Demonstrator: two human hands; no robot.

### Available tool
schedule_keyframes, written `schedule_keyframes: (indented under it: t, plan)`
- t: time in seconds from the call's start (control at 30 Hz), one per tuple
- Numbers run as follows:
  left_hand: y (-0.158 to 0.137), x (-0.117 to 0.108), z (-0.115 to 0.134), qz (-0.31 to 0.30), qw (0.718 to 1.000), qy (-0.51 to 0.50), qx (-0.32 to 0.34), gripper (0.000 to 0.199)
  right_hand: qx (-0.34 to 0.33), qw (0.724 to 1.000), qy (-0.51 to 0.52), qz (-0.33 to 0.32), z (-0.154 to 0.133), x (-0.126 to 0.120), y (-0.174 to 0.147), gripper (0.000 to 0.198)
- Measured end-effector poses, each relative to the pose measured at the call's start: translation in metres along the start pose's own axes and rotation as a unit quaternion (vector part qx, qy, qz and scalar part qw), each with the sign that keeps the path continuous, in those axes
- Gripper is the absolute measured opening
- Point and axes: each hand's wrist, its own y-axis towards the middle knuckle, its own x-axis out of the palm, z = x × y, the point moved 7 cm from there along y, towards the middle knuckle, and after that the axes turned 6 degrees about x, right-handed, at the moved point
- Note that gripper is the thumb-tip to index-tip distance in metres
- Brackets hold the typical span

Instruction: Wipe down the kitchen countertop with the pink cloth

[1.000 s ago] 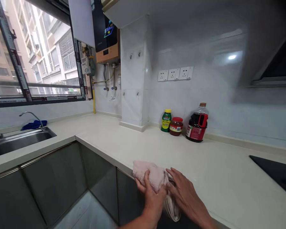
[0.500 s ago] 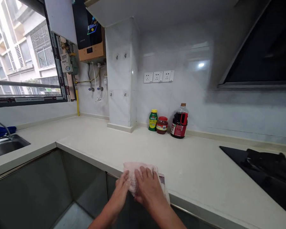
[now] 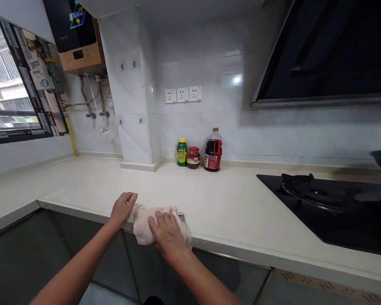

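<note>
A folded pale pink cloth (image 3: 144, 225) lies at the front edge of the counter and hangs slightly over it. My right hand (image 3: 168, 233) rests on top of the cloth with its fingers bent into it. A small purple-grey patch shows beside the cloth's right end; I cannot tell what it is. To the left of the cloth, my left hand (image 3: 123, 209) is just above the counter, apart from the cloth. Its fingers are curled together with nothing visible in them.
Against the back wall stand a green bottle with a yellow cap (image 3: 182, 152), a red-lidded jar (image 3: 193, 158) and a large dark sauce bottle (image 3: 213, 152). A black gas stove (image 3: 339, 228) occupies the right of the pale counter (image 3: 228, 199), with a range hood (image 3: 330, 55) overhead.
My left hand has let go of the cloth and moved away to its left. My right hand stays on the cloth. The view has turned to the right, showing more of the stove.
</note>
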Motion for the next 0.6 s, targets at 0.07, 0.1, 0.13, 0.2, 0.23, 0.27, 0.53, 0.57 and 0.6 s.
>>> schedule_keyframes:
  t: [0.07, 0.1, 0.13, 0.2, 0.23, 0.27, 0.53, 0.57, 0.6]
  plan:
    - [0.004, 0.002, -0.004, -0.025, 0.999, 0.026, 0.012, 0.036, 0.011, 1.0, 0.019, 0.007, 0.022, -0.007, -0.024, 0.057]
    - [0.005, 0.004, -0.005, -0.036, 0.998, 0.039, 0.018, 0.034, 0.017, 1.0, 0.023, 0.011, 0.034, -0.01, -0.037, 0.059]
    - [0.005, 0.006, -0.006, -0.046, 0.997, 0.053, 0.023, 0.033, 0.022, 0.999, 0.026, 0.015, 0.047, -0.013, -0.051, 0.062]
    - [0.006, 0.011, -0.009, -0.059, 0.995, 0.077, 0.03, 0.031, 0.033, 0.999, 0.018, 0.024, 0.077, -0.018, -0.08, 0.069]
    - [0.007, 0.014, -0.009, -0.064, 0.994, 0.087, 0.034, 0.031, 0.038, 0.999, 0.008, 0.028, 0.093, -0.021, -0.096, 0.073]
    - [0.007, 0.018, -0.009, -0.069, 0.992, 0.095, 0.037, 0.032, 0.044, 0.999, -0.004, 0.03, 0.11, -0.024, -0.113, 0.077]
    - [0.005, 0.029, -0.013, -0.086, 0.989, 0.112, 0.041, 0.041, 0.16, 0.98, -0.119, -0.014, 0.275, -0.063, -0.255, 0.075]
    - [0.005, 0.029, -0.014, -0.093, 0.988, 0.114, 0.043, 0.042, 0.176, 0.976, -0.128, -0.019, 0.292, -0.068, -0.267, 0.073]
    - [0.006, 0.031, -0.015, -0.1, 0.987, 0.118, 0.044, 0.043, 0.191, 0.972, -0.135, -0.024, 0.305, -0.074, -0.277, 0.072]
